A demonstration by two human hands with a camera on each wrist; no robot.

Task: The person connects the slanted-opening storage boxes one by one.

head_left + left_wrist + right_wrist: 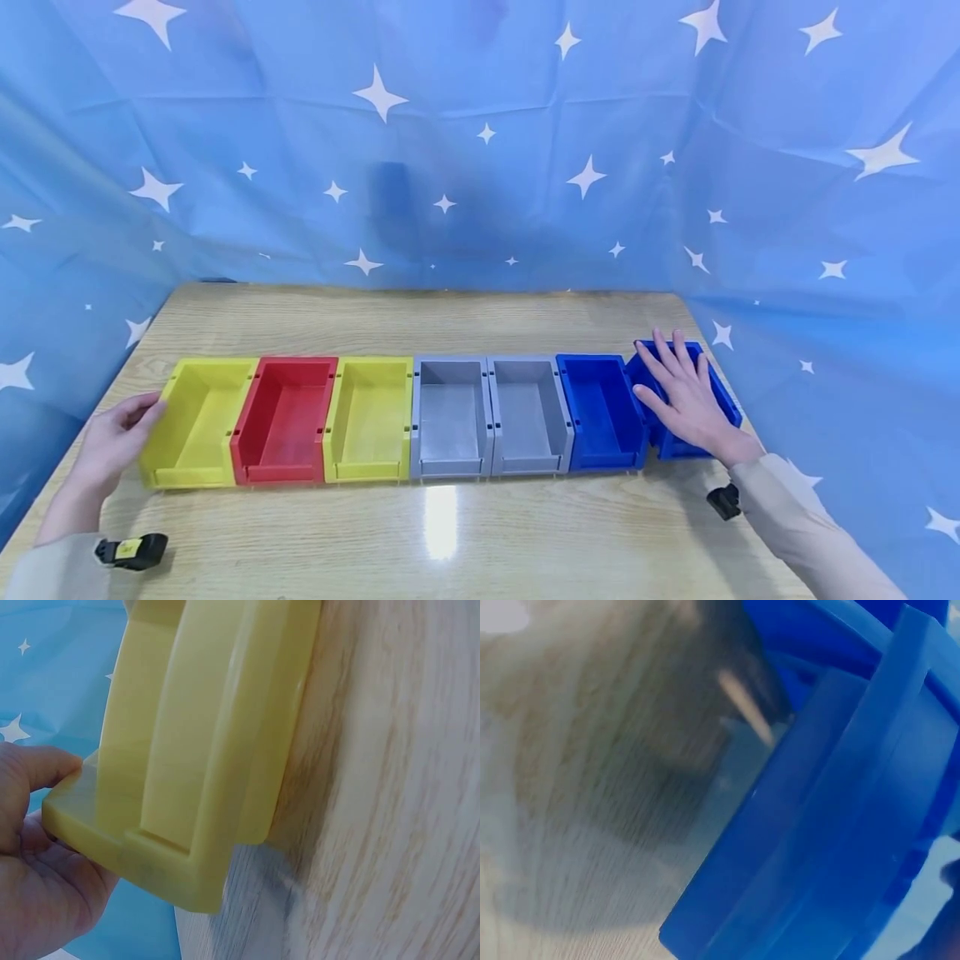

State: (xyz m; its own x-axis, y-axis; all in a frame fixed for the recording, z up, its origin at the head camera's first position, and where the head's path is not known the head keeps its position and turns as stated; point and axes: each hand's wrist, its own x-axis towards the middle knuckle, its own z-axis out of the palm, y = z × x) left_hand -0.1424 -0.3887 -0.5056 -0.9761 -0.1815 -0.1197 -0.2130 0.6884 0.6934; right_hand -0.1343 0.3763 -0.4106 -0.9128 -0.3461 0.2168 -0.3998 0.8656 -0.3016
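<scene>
My left hand [112,437] is at the outer side of the leftmost yellow bin [206,417]. In the left wrist view the thumb and curled fingers of that hand [45,855] pinch the side wall of the yellow bin [180,750]. My right hand [686,400] lies with straight, spread fingers over the rightmost blue bin [678,447], which stands askew to the row and is partly covered by the hand. The right wrist view shows this blue bin [802,825] up close, with its neighbour behind.
Between the hands stand a red bin [292,417], another yellow bin [369,417], two grey bins [450,412] [527,408] and a second blue bin [604,412], side by side on the wooden table [360,533]. A blue star-patterned cloth [465,75] surrounds the table.
</scene>
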